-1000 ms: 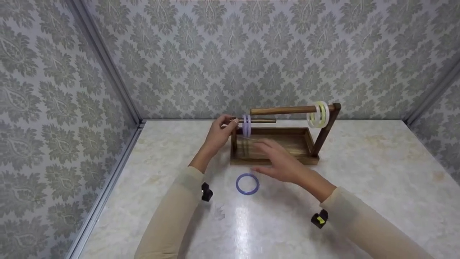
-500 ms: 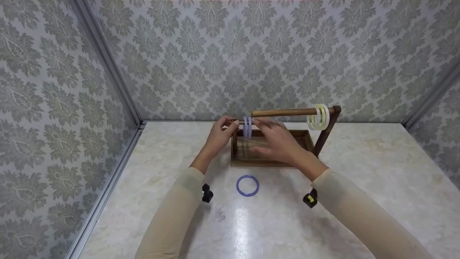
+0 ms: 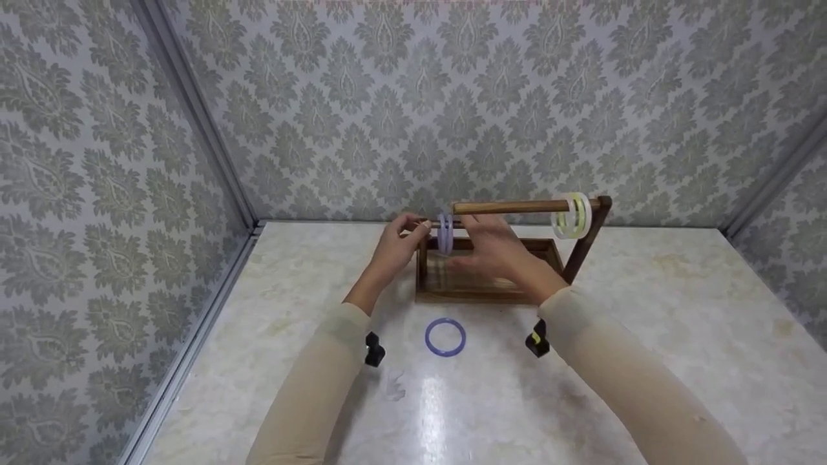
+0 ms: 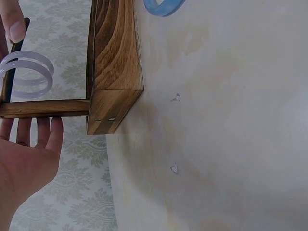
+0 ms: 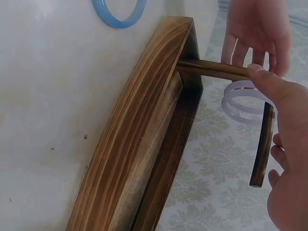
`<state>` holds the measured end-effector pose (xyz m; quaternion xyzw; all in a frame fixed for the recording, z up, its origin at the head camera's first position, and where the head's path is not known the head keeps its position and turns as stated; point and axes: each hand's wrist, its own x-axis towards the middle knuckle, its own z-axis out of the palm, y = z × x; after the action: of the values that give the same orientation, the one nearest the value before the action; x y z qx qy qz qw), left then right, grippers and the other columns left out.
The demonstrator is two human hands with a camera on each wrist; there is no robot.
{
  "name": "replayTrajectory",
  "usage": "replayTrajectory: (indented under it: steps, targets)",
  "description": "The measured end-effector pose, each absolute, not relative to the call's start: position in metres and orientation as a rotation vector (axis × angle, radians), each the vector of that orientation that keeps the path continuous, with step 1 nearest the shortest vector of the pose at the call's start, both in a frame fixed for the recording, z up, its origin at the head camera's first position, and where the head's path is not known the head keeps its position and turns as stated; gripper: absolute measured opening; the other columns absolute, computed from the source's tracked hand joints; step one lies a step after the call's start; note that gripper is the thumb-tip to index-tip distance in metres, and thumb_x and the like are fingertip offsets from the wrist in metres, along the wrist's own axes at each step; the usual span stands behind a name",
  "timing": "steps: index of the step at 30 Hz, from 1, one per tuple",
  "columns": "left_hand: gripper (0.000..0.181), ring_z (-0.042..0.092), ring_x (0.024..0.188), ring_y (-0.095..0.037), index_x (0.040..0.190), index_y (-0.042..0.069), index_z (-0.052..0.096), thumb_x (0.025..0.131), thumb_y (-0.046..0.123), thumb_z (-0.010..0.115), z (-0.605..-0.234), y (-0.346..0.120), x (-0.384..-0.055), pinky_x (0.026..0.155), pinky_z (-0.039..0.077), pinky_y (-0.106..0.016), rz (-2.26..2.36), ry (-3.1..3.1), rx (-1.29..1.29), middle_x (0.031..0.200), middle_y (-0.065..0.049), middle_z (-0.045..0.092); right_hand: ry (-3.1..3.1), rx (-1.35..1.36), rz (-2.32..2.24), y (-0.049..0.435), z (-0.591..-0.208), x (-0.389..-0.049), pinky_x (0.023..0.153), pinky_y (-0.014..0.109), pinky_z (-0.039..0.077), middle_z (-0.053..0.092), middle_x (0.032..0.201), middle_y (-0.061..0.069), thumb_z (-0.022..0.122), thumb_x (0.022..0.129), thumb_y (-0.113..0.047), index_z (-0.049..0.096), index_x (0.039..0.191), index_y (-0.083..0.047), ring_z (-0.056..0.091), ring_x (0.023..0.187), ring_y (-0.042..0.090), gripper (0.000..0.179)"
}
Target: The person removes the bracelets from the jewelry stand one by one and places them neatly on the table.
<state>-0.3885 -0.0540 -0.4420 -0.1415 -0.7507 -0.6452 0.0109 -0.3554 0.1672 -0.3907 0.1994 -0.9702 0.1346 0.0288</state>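
A dark wooden stand [image 3: 475, 298] has two lavender bangles [image 3: 445, 236] hung on its lower rod, near the left post. My left hand [image 3: 392, 252] grips the top of that post, its fingertips visible against the wood in the left wrist view. My right hand [image 3: 496, 248] is just right of the bangles, thumb stretched to the left and fingers up by the rod. In the right wrist view, its thumb passes in front of a lavender bangle [image 5: 240, 118]; whether the fingers touch it is unclear. A blue bangle [image 3: 445, 354] lies flat on the table before the stand.
The stand's higher bar [image 3: 507, 207] extends leftward from a tall right post [image 3: 586, 245]. White and yellow bangles [image 3: 574, 216] hang at its right end. Below is a shallow wooden tray base. Patterned walls [image 3: 387, 129] enclose the marbled table [image 3: 646, 361] at back and sides.
My right hand has moved up and left from over the tray to beside the lavender bangles. My left hand stays on the post, and the bangles sit about where they were.
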Motion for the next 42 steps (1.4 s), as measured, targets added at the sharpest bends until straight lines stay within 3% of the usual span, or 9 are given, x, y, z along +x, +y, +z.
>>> replayTrajectory:
  steps: [7, 13, 32, 38, 42]
  targets:
    - [0.028, 0.066, 0.113, -0.036, 0.123, 0.011, 0.067, 0.108, 0.034, 0.063, -0.442, -0.054, -0.387, 0.102, 0.054, -0.046, -2.044, -2.324, -0.465, 0.115, -0.013, 0.064, -2.972, 0.638, 0.433, 0.161, -0.394, -0.363, 0.124, 0.056, 0.028, 0.041, 0.166, 0.015, 0.08, 0.096, -0.041, 0.031, 0.167, -0.012, 0.037, 0.151, 0.042, 0.091]
    - [0.03, 0.067, 0.112, -0.035, 0.122, 0.011, 0.068, 0.108, 0.036, 0.065, -0.44, -0.056, -0.387, 0.103, 0.054, -0.047, -2.048, -2.318, -0.467, 0.116, -0.016, 0.064, -2.936, 0.701, 0.424, 0.156, -0.394, -0.366, 0.122, 0.055, 0.033, 0.042, 0.164, 0.018, 0.079, 0.098, -0.032, 0.033, 0.166, -0.009, 0.04, 0.149, 0.042, 0.085]
    - [0.028, 0.068, 0.115, -0.036, 0.122, 0.013, 0.067, 0.107, 0.037, 0.065, -0.441, -0.055, -0.387, 0.1, 0.055, -0.043, -2.026, -2.339, -0.438, 0.115, -0.01, 0.063, -2.968, 0.7, 0.442, 0.157, -0.392, -0.37, 0.12, 0.054, 0.037, 0.051, 0.157, 0.017, 0.076, 0.1, -0.032, 0.036, 0.165, -0.011, 0.047, 0.143, 0.041, 0.078]
    - [0.034, 0.067, 0.117, -0.033, 0.126, 0.013, 0.067, 0.106, 0.041, 0.065, -0.441, -0.055, -0.388, 0.102, 0.054, -0.042, -2.043, -2.348, -0.451, 0.118, -0.009, 0.063, -2.993, 0.642, 0.441, 0.158, -0.389, -0.369, 0.113, 0.051, 0.046, 0.06, 0.148, 0.012, 0.075, 0.1, -0.036, 0.042, 0.162, -0.014, 0.055, 0.136, 0.035, 0.074]
    - [0.032, 0.067, 0.113, -0.026, 0.126, 0.013, 0.067, 0.107, 0.038, 0.064, -0.442, -0.055, -0.39, 0.102, 0.055, -0.04, -2.031, -2.348, -0.431, 0.117, -0.008, 0.064, -2.996, 0.618, 0.464, 0.158, -0.388, -0.368, 0.104, 0.047, 0.053, 0.066, 0.136, 0.005, 0.076, 0.099, -0.039, 0.051, 0.152, -0.018, 0.062, 0.126, 0.028, 0.062]
